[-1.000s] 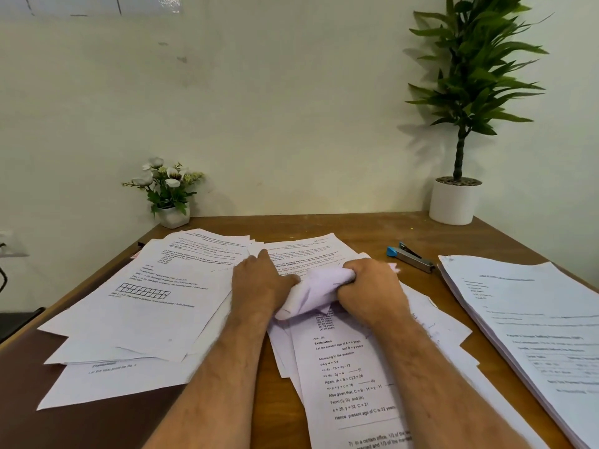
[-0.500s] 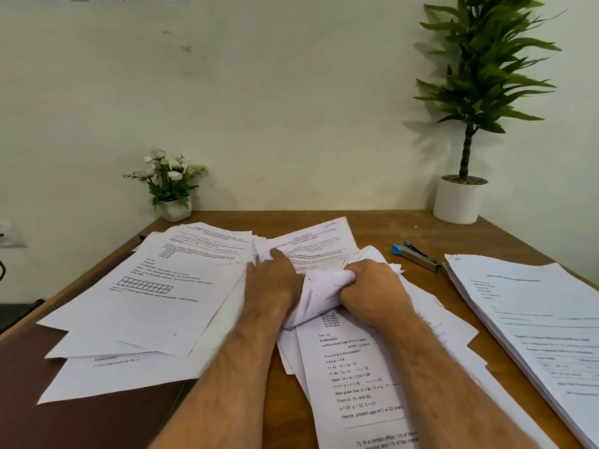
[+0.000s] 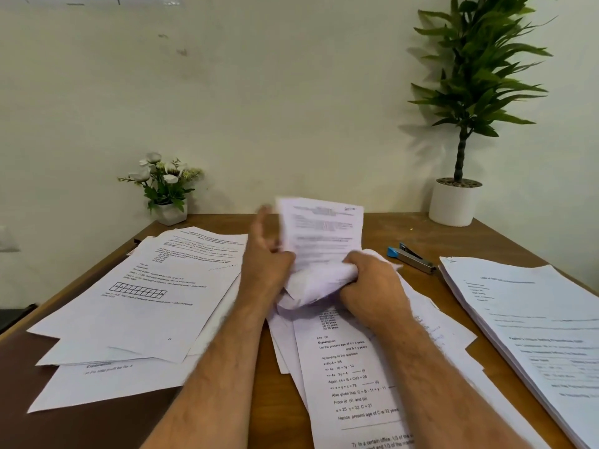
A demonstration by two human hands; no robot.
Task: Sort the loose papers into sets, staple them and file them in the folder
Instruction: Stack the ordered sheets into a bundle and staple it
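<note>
Printed white paper sheet (image 3: 322, 234), flat half a second ago, has been raised upright above the brown wooden tabletop (image 3: 382, 231). Its crumpled lower end is gripped by the right hand (image 3: 372, 280); the left hand (image 3: 265, 254) is blurred, fingers extended beside it. Pale wall (image 3: 259, 92) is seen behind.

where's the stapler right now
In the head view, the stapler lies on the wooden desk, right of the hands, between the right hand and the right-side paper stack.

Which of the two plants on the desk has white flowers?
The small plant at the desk's back left, in a low white pot. The tall plant at the back right has only long green leaves on a bare stem.
</note>
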